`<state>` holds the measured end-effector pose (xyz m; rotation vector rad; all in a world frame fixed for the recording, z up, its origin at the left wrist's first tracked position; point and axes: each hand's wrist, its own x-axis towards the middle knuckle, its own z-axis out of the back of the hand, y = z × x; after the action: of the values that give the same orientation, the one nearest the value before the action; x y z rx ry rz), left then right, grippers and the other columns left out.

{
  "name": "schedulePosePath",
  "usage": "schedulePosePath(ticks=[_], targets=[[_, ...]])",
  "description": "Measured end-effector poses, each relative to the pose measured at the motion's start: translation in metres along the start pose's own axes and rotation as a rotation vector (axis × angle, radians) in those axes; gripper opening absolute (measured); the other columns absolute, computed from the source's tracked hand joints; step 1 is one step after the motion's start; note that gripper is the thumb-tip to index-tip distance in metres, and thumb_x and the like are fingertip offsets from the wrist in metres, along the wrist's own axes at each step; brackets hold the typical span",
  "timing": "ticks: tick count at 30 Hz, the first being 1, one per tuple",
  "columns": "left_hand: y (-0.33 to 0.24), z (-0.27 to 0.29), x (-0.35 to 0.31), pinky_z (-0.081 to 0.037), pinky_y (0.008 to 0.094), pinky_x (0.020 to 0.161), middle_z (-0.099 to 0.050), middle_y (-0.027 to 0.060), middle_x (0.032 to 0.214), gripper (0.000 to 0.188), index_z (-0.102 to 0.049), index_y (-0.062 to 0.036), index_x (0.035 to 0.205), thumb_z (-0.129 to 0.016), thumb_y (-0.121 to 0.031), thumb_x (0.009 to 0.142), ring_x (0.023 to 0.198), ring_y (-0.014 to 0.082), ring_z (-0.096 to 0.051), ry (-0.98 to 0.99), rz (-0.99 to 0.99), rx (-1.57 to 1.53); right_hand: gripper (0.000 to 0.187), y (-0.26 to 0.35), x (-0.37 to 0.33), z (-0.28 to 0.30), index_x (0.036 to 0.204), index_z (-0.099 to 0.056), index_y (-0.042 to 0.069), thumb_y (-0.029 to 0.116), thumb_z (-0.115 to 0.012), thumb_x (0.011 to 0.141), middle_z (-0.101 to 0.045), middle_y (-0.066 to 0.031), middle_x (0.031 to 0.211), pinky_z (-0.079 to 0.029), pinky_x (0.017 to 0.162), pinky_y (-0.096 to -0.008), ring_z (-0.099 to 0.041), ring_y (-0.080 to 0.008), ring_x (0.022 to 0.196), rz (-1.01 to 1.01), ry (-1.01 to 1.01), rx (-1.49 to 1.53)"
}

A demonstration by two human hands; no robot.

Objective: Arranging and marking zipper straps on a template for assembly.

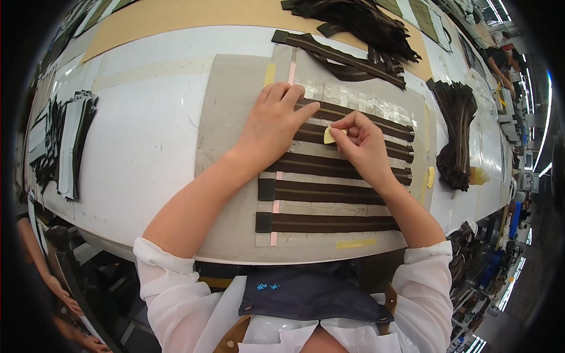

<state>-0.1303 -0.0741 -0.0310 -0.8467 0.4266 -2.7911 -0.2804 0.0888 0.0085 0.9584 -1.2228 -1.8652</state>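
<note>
Several dark brown metal zippers (pixel 329 192) lie side by side across a grey board (pixel 226 88), with black square tabs at the left ends of the nearer ones. My left hand (pixel 273 120) rests over the left ends of the farther zippers, fingers spread and partly hiding them. Between the thumb and fingers of my right hand (pixel 366 144) is a thin, pale yellow piece of tailor's chalk (pixel 328 137), held at the second zipper from the far side. My right forearm covers the right ends of the nearer zippers.
Loose zippers (pixel 347 57) lie just beyond the row, with a larger pile (pixel 359 20) behind them. A zipper bundle (pixel 454 132) lies at right; strips of black and pale material (pixel 67 141) are stacked at left. Other people's hands (pixel 70 303) show at lower left.
</note>
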Motion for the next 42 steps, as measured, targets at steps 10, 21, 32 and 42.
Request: schedulePosePath(ticks=[10,21,32,42], targets=[[0.0011,-0.0009,0.0001,-0.046,0.0436,0.103,-0.059,0.0081,0.119,0.051,-0.072,-0.0124,0.121,-0.064,0.008,0.074,0.116,0.0297,-0.055,-0.016,-0.013,-0.004,0.008,-0.0016,-0.0039,-0.0052,0.101,-0.061,-0.003,0.004,-0.064,0.101,-0.068,-0.0012,0.088,-0.048,0.066,-0.0168,-0.060,-0.0002,0.077,-0.021,0.090,0.018],[0.0014,-0.0006,-0.0004,-0.046,0.0434,0.104,-0.058,0.0084,0.119,0.051,-0.071,-0.0125,0.121,-0.064,0.008,0.074,0.117,0.0299,-0.054,-0.022,-0.011,-0.015,0.008,-0.0023,-0.0031,-0.0067,0.099,-0.061,-0.002,0.005,-0.064,0.101,-0.066,0.0005,0.084,-0.044,0.062,-0.0158,-0.056,0.0015,0.073,-0.031,0.085,-0.025],[0.0019,-0.0009,0.0001,-0.045,0.0432,0.104,-0.059,0.0089,0.119,0.051,-0.071,-0.0118,0.120,-0.063,0.008,0.074,0.117,0.0301,-0.054,-0.026,-0.012,-0.007,0.009,-0.0013,-0.0014,-0.0081,0.098,-0.061,-0.003,0.005,-0.065,0.101,-0.066,0.0008,0.082,-0.044,0.061,-0.0157,-0.055,0.0020,0.073,-0.045,0.075,-0.041],[0.0006,0.0002,-0.0007,-0.042,0.0420,0.107,-0.060,0.0111,0.119,0.042,-0.073,-0.0103,0.116,-0.066,0.002,0.076,0.118,0.0294,-0.054,-0.015,-0.027,0.018,0.010,0.0031,-0.0072,0.0002,0.103,-0.061,-0.001,0.008,-0.065,0.101,-0.066,-0.0016,0.081,-0.044,0.058,-0.0166,-0.057,-0.0003,0.069,-0.136,0.076,0.100]])
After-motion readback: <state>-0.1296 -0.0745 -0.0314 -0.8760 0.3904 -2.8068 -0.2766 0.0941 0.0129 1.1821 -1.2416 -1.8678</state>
